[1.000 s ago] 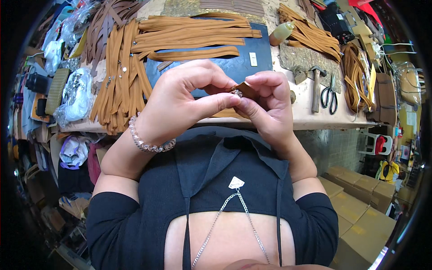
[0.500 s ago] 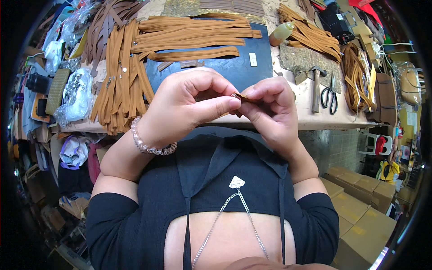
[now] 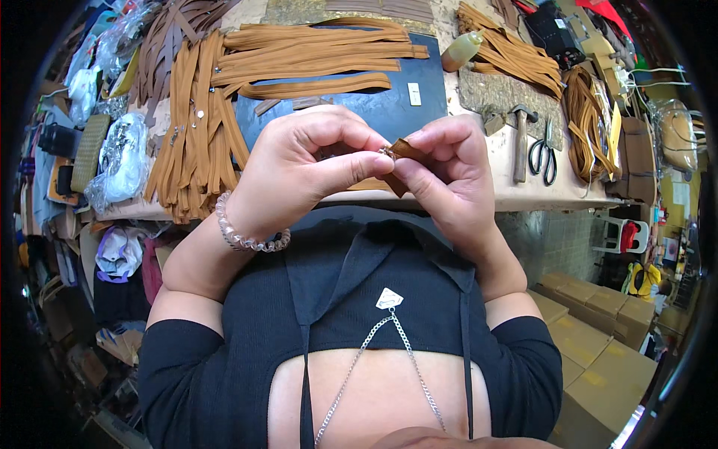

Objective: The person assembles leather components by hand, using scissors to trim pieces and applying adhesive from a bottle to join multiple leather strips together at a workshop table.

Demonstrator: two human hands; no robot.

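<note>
Close to the table's front edge, my two hands meet fingertip to fingertip. My left hand (image 3: 314, 153), with a beaded bracelet at its wrist, pinches a small shiny metal zipper slider (image 3: 387, 152) between thumb and forefinger. A short brown zipper tape end (image 3: 404, 150) is gripped by the thumb and fingers of my right hand (image 3: 449, 168), right against the slider. The fingertips partly cover both pieces. Beyond the hands, long tan zippers (image 3: 321, 56) lie in rows on a dark board (image 3: 422, 120); more tan zippers (image 3: 194, 135) hang over the edge at left.
Right of the board are a glue bottle (image 3: 461, 51), a hammer (image 3: 522, 142), scissors (image 3: 544, 153) and a coiled zipper bundle (image 3: 585, 123). Another zipper pile (image 3: 516, 52) lies behind them. Cardboard boxes (image 3: 591, 337) stand below at right. Plastic-wrapped goods (image 3: 123, 157) crowd the left.
The brown tape end has turned up between my fingertips, so more of it shows. My right fingers have shifted slightly upward, and the whole view has moved a little.
</note>
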